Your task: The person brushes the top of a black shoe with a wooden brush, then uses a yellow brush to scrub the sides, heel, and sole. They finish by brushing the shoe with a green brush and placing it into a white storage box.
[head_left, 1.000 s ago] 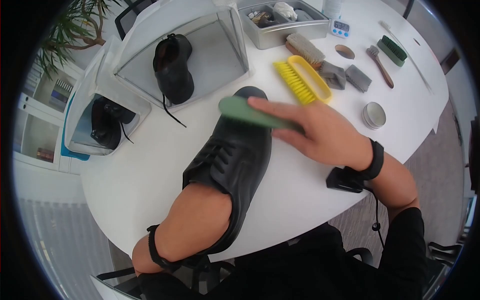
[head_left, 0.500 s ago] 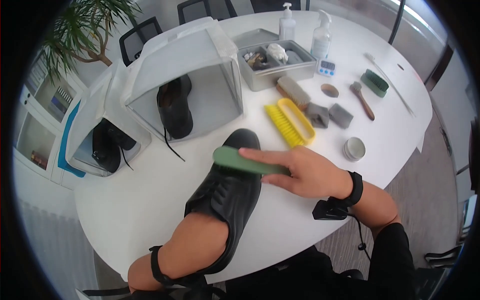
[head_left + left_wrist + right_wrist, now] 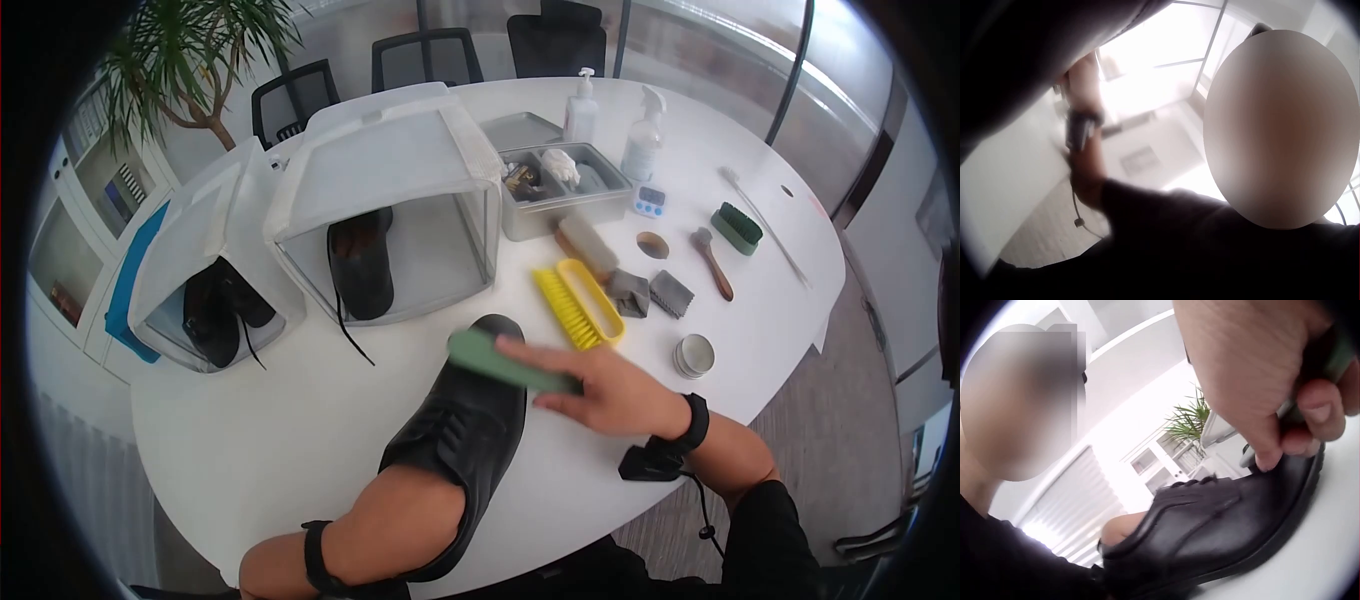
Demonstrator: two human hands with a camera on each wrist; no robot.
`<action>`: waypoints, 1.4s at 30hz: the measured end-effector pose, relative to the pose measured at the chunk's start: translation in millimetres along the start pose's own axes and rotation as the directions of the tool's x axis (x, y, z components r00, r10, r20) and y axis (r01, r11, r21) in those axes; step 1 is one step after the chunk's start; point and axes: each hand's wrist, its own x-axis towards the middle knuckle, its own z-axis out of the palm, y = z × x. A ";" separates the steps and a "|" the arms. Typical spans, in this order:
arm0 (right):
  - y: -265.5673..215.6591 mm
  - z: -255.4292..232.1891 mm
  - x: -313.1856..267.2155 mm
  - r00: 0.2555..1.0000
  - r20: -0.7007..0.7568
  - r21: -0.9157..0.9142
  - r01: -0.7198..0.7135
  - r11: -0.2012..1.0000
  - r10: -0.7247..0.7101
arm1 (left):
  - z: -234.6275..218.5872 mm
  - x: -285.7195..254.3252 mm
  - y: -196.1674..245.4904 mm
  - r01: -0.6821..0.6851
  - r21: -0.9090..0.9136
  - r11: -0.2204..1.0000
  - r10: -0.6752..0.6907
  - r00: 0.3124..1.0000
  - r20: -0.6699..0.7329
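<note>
A black lace-up leather shoe [image 3: 478, 440] is held up over the near part of the table with its toe pointing away. My left hand [image 3: 405, 515] reaches into the shoe's opening, and its fingers are hidden inside. In my right hand [image 3: 628, 390] is a green-backed brush [image 3: 505, 364], gripped between thumb and fingers, its bristle side down across the shoe's toe. From the right wrist view, the thumb and fingertips wrap the brush right above the shoe's upper [image 3: 1210, 519].
Two clear-fronted boxes [image 3: 390, 170] at the left hold black shoes. Right of them are a metal tin [image 3: 565, 215], a yellow brush [image 3: 610, 305], grey cloths [image 3: 672, 294], a round tin [image 3: 694, 355], a wooden-handled brush [image 3: 713, 265], another green brush [image 3: 737, 229] and a timer [image 3: 649, 200].
The head view has tilted up, so the table's far side and chairs now show. My right hand still holds the brush on the shoe's toe, now nearer its tip.
</note>
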 end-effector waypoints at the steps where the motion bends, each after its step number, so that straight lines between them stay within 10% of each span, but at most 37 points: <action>1: 5.0 6.3 -1.1 0.991 0.029 0.042 0.128 0.991 -0.129 | 1.7 0.2 -0.7 -0.002 -0.006 1.000 0.002 1.000 0.000; 8: 6.2 0.3 -0.4 0.996 -0.090 -0.202 -0.027 0.979 0.009 | -2.4 0.4 1.3 -0.007 0.001 1.000 0.007 1.000 0.022; 13: 5.6 10.9 -0.7 0.984 0.026 -0.001 0.177 0.984 -0.177 | -1.3 4.0 3.1 -0.019 -0.004 1.000 0.019 1.000 -0.024; 21: -3.6 5.0 -0.8 0.995 0.016 -0.142 -0.095 0.985 0.098 | -2.0 4.7 3.9 -0.004 -0.016 1.000 0.004 1.000 -0.027; 31: -3.9 2.8 0.4 0.996 0.012 -0.079 -0.091 0.993 0.092 | -3.2 3.6 5.4 0.023 -0.038 0.999 -0.023 1.000 -0.014; 40: 14.8 11.2 3.5 0.960 -0.087 -0.112 0.257 0.960 -0.267 | -1.3 4.6 5.5 0.028 -0.028 0.999 -0.028 0.999 -0.022; 42: 0.3 6.4 1.3 1.000 0.012 -0.018 0.003 1.000 -0.002 | 0.4 4.1 5.3 0.006 -0.031 1.000 -0.008 0.999 -0.039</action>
